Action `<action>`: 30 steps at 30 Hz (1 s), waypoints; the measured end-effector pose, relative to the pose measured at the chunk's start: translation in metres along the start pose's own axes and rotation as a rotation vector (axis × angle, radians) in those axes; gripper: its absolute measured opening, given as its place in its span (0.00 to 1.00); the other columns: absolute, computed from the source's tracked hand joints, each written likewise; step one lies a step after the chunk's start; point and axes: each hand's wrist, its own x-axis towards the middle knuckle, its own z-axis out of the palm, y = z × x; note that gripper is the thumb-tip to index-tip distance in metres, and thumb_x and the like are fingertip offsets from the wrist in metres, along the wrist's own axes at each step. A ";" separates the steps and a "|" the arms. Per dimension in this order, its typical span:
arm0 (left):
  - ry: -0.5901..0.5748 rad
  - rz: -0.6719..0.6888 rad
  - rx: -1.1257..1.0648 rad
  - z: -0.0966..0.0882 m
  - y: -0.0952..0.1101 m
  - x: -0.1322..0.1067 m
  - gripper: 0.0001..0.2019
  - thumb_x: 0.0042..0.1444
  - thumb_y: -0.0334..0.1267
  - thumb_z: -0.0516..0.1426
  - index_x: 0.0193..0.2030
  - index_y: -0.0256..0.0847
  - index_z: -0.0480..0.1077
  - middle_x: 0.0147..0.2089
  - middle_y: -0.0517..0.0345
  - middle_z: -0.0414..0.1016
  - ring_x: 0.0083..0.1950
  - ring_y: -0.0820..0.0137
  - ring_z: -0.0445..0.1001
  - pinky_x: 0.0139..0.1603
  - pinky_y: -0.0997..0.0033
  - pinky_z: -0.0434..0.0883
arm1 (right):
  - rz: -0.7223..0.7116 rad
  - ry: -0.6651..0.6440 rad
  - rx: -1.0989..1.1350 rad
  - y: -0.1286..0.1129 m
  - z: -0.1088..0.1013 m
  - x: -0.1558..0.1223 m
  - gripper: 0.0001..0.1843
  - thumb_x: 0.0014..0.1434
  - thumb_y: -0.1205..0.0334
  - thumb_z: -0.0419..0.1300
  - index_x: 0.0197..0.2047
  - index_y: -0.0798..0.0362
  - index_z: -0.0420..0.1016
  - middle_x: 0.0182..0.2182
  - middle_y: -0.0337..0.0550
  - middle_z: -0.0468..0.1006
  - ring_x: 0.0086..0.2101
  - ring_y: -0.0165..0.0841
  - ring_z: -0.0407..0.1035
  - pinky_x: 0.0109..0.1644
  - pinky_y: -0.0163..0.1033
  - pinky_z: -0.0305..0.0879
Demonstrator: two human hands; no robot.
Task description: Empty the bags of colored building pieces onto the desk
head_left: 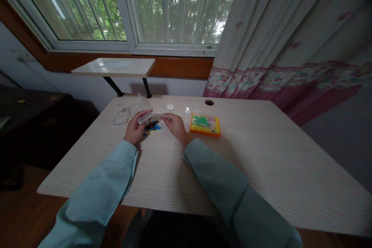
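Observation:
My left hand (135, 128) and my right hand (175, 124) meet near the far middle of the pale wooden table (232, 162). Together they hold a small clear plastic piece (149, 116), each with fingers closed on one end; what it is stays unclear. Just below it lies a little heap of tiny blue, red and dark pieces (152, 126). An orange and yellow box with a green picture (205, 124) lies flat to the right of my right hand, not touched.
Clear plastic trays (128, 113) sit left of the heap near the table's far edge. A cable hole (209, 102) is cut in the table's back edge. A small white shelf (114, 66) stands under the window. A curtain (290, 46) hangs at the right.

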 end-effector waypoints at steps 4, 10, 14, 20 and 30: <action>0.038 -0.011 -0.008 0.002 0.001 -0.001 0.25 0.44 0.27 0.52 0.51 0.41 0.69 0.57 0.52 0.72 0.61 0.59 0.67 0.65 0.53 0.61 | -0.024 0.014 -0.045 -0.001 -0.001 0.000 0.12 0.62 0.64 0.55 0.45 0.47 0.80 0.42 0.39 0.82 0.43 0.31 0.75 0.49 0.35 0.68; 0.050 0.019 0.164 -0.004 -0.002 0.002 0.22 0.49 0.29 0.54 0.52 0.43 0.70 0.56 0.55 0.73 0.57 0.61 0.69 0.63 0.60 0.63 | -0.082 0.066 -0.049 -0.003 -0.005 -0.001 0.16 0.61 0.68 0.55 0.48 0.48 0.78 0.47 0.40 0.80 0.48 0.31 0.73 0.56 0.37 0.66; 0.187 -0.045 0.259 -0.008 -0.010 0.005 0.18 0.52 0.35 0.58 0.51 0.42 0.71 0.48 0.55 0.76 0.50 0.62 0.72 0.57 0.63 0.66 | -0.073 0.086 -0.073 -0.010 -0.008 -0.002 0.17 0.59 0.69 0.55 0.49 0.47 0.78 0.48 0.39 0.79 0.49 0.31 0.72 0.57 0.38 0.65; 0.025 -0.099 0.209 -0.008 -0.019 0.007 0.14 0.54 0.46 0.59 0.44 0.41 0.76 0.49 0.52 0.76 0.55 0.60 0.71 0.64 0.60 0.60 | 0.011 0.158 -0.067 -0.021 -0.008 -0.002 0.15 0.64 0.58 0.53 0.48 0.50 0.77 0.43 0.42 0.81 0.41 0.33 0.75 0.48 0.36 0.70; -0.195 -0.040 0.284 -0.009 -0.034 0.007 0.19 0.55 0.49 0.58 0.50 0.43 0.75 0.57 0.49 0.73 0.62 0.58 0.66 0.69 0.51 0.54 | 0.239 0.314 0.292 -0.008 -0.005 0.013 0.18 0.64 0.53 0.52 0.52 0.52 0.72 0.45 0.47 0.79 0.44 0.33 0.75 0.45 0.40 0.75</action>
